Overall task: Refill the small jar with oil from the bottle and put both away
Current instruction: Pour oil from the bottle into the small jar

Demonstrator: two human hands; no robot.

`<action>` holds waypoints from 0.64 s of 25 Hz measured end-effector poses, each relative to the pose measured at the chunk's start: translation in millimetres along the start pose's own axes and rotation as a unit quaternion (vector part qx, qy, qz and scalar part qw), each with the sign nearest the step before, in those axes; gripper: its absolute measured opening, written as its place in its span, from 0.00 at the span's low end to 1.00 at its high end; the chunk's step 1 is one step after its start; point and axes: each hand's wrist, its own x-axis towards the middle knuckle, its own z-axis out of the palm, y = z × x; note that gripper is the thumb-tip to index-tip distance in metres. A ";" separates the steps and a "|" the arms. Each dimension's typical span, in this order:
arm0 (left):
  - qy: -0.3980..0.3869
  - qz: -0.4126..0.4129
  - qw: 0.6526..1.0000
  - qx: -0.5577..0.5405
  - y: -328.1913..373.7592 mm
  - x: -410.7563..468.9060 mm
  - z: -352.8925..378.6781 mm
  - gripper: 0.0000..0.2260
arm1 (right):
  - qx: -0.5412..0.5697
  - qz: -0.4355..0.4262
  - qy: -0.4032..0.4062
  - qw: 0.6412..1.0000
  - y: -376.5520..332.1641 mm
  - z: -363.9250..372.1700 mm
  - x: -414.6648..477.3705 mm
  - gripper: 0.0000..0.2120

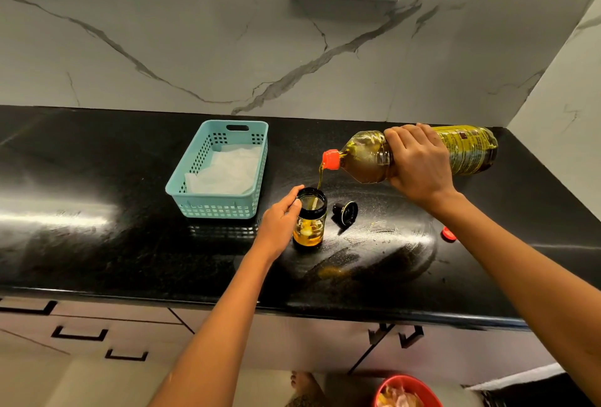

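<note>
In the head view, I have the right hand wrapped firmly round the middle of the large clear plastic oil bottle. The bottle is tipped almost level, well to the right of the pale teal perforated plastic basket. A thin golden stream of oil falls from its orange-red neck into the small amber glass jar with a black collar. The jar stands on the glossy black stone counter, just right of the basket's near corner. The left hand curls round the jar's side and holds it steady.

I judge the main risk to be overshoot. The jar mouth is small, and a little more tilt would send oil past the rim or overfill it. The counter right of the basket looks smeared and slick, so the jar could skid. The round black jar lid and the small red bottle cap lie further right.
</note>
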 end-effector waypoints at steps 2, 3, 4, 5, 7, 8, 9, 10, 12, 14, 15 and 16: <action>0.002 -0.001 1.000 0.002 1.7 -1.2 0.4 0.17 | -0.001 0.000 -0.002 1.000 0.3 0.2 0.3 0.28; 0.002 0.000 1.000 0.003 2.3 -1.7 0.6 0.17 | -0.002 0.000 0.000 1.000 0.2 0.0 0.6 0.28; 0.000 0.001 1.000 0.005 2.5 -1.6 0.7 0.17 | -0.002 0.000 0.002 1.000 0.2 -0.6 1.1 0.28; -0.002 0.000 1.000 0.006 2.3 -1.6 0.9 0.17 | -0.002 0.000 0.004 1.000 0.0 -1.1 1.4 0.28; -0.002 -0.001 1.000 0.004 1.8 -1.6 0.6 0.17 | -0.003 -0.002 0.004 1.000 -0.3 -2.5 1.9 0.28; -0.001 0.000 1.000 0.004 1.6 -1.8 0.3 0.17 | -0.004 -0.003 0.004 1.000 -0.4 -2.9 2.1 0.28; 0.000 0.001 1.000 0.004 1.6 -1.8 0.2 0.17 | -0.005 -0.003 0.005 1.000 -0.3 -3.0 2.4 0.28; 0.001 0.002 1.000 0.004 1.3 -1.7 0.5 0.17 | -0.004 -0.002 0.006 1.000 -0.1 -3.0 2.7 0.28; 0.003 0.000 1.000 0.004 1.2 -1.2 1.1 0.17 | -0.001 -0.001 0.008 1.000 0.3 -3.4 3.4 0.28; 0.003 -0.001 1.000 0.006 0.9 -1.0 1.4 0.17 | -0.001 0.000 0.009 1.000 0.6 -3.5 3.4 0.28; 0.002 0.000 1.000 0.006 0.8 -1.1 1.6 0.17 | -0.002 0.001 0.008 1.000 0.7 -3.3 3.4 0.28; 0.002 -0.001 1.000 0.006 1.1 -1.6 1.9 0.17 | -0.003 0.002 0.007 1.000 1.1 -3.2 3.1 0.27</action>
